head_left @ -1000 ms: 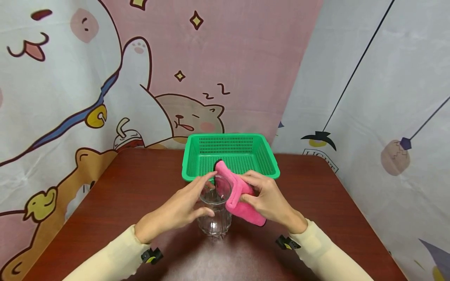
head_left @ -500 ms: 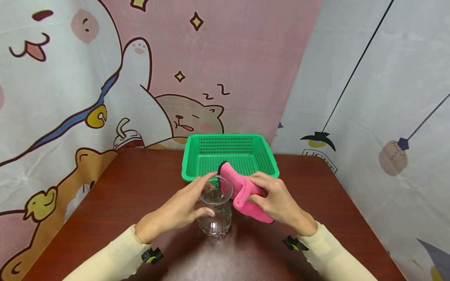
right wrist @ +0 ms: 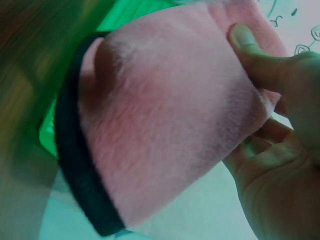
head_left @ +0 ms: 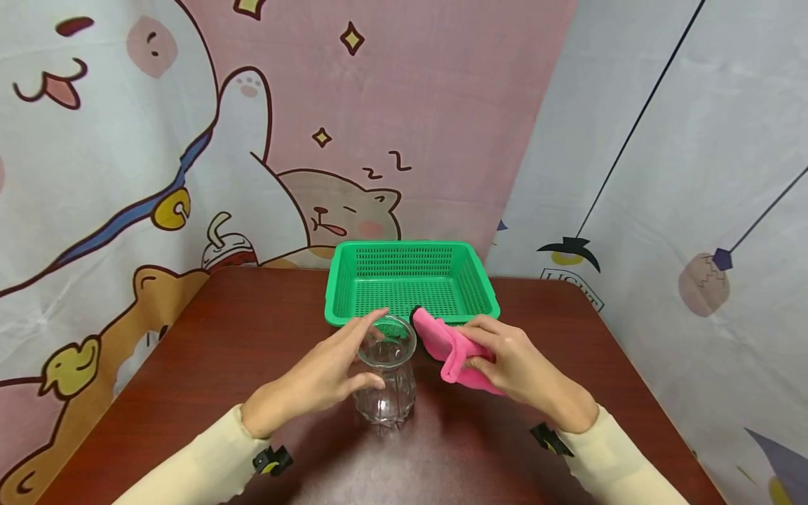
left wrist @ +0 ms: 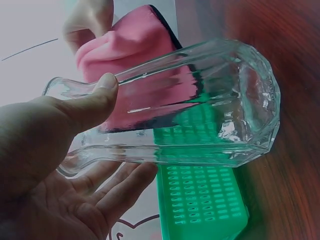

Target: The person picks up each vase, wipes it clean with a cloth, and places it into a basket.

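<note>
A clear glass vase (head_left: pixel 385 401) with a flared rim and ridged sides stands upright near the middle of the table. My left hand (head_left: pixel 320 368) holds it by the neck, thumb on the near side and fingers round the far side. To the right of the vase, my right hand (head_left: pixel 517 359) pinches a folded pink cloth (head_left: pixel 435 340) with dark edging between thumb and fingers. The cloth is held in the air, apart from the vase. In the left wrist view the cloth shows through the glass (left wrist: pixel 225 120); in the right wrist view its fuzzy face (right wrist: pixel 160 110) fills the middle.
A green plastic basket (head_left: pixel 404 261) with slotted walls sits at the back of the dark wooden table (head_left: pixel 252 330), just beyond both hands. Behind the table hangs a printed cartoon backdrop (head_left: pixel 442 126).
My right hand has drawn the pink cloth away from the vase's rim, to the right. My left hand and the vase have stayed in place.
</note>
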The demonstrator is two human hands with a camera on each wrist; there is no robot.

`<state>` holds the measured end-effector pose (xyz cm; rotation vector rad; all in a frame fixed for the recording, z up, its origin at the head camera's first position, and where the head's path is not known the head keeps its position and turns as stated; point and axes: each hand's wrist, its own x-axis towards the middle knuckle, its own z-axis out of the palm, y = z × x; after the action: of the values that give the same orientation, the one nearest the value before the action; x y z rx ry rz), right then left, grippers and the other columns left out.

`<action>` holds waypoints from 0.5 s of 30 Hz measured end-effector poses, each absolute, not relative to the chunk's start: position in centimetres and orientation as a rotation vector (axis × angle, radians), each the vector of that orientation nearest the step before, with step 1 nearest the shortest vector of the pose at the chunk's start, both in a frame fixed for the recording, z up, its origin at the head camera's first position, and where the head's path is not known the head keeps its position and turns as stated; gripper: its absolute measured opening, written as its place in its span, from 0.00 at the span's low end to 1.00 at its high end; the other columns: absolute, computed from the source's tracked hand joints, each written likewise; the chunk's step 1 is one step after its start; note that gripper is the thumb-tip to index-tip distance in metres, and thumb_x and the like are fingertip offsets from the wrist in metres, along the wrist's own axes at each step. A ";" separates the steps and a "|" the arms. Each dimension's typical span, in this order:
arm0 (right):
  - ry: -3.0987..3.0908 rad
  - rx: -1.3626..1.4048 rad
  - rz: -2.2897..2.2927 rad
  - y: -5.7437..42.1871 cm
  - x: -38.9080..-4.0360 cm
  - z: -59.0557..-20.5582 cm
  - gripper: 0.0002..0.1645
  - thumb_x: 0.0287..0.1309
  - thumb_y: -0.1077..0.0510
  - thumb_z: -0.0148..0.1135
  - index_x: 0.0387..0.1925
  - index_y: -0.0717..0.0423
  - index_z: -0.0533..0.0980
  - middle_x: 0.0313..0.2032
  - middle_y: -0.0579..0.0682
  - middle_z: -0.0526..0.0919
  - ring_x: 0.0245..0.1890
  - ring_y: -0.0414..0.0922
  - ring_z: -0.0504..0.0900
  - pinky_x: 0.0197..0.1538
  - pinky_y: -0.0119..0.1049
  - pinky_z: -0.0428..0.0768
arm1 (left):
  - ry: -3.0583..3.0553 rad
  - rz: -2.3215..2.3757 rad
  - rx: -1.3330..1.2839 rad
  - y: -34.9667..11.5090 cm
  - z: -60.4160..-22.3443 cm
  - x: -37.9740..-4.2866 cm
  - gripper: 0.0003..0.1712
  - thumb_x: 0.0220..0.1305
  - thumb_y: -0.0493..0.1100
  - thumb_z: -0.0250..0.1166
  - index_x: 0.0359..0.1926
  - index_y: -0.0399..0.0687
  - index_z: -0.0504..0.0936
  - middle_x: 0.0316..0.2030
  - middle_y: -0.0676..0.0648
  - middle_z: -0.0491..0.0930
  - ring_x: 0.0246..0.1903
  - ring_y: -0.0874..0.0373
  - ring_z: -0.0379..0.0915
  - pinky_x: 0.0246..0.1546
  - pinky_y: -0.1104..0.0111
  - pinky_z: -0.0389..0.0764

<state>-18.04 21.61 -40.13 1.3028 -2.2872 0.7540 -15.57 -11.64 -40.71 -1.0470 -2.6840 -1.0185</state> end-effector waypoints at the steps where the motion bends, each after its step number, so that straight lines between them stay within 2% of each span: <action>1: -2.298 1.317 0.718 21.7 -18.0 -40.2 0.36 0.42 0.63 0.79 0.57 0.48 0.78 0.49 0.39 0.76 0.47 0.36 0.76 0.44 0.26 0.78 | -2.686 -1.015 -1.045 -11.6 -40.7 -15.6 0.62 0.50 0.51 0.75 0.76 0.69 0.41 0.56 0.53 0.69 0.47 0.60 0.75 0.46 0.69 0.78; 4: -2.320 1.344 0.582 21.7 -17.6 -40.4 0.37 0.43 0.61 0.79 0.59 0.48 0.77 0.48 0.39 0.75 0.46 0.35 0.75 0.44 0.25 0.77 | -2.689 -1.014 -1.043 -11.7 -40.6 -15.6 0.63 0.50 0.52 0.75 0.76 0.68 0.41 0.56 0.52 0.69 0.47 0.59 0.75 0.46 0.68 0.78; 9: -2.328 1.326 0.316 21.3 -17.2 -40.9 0.36 0.44 0.59 0.79 0.59 0.50 0.77 0.43 0.42 0.75 0.44 0.36 0.74 0.40 0.30 0.79 | -2.694 -1.014 -1.031 -11.6 -40.5 -15.5 0.63 0.49 0.52 0.75 0.76 0.69 0.41 0.55 0.52 0.69 0.48 0.61 0.75 0.45 0.68 0.78; 15: -2.405 1.262 0.132 20.3 -17.1 -41.7 0.47 0.32 0.62 0.84 0.60 0.55 0.75 0.40 0.45 0.73 0.42 0.42 0.72 0.33 0.35 0.80 | -2.688 -1.004 -1.014 -11.6 -40.5 -15.4 0.63 0.49 0.52 0.76 0.75 0.70 0.42 0.55 0.53 0.70 0.46 0.65 0.74 0.45 0.68 0.79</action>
<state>-17.15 20.29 -41.70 1.2621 -2.4045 0.1322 -15.41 -11.56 -40.53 -1.0135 -2.6877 -1.0043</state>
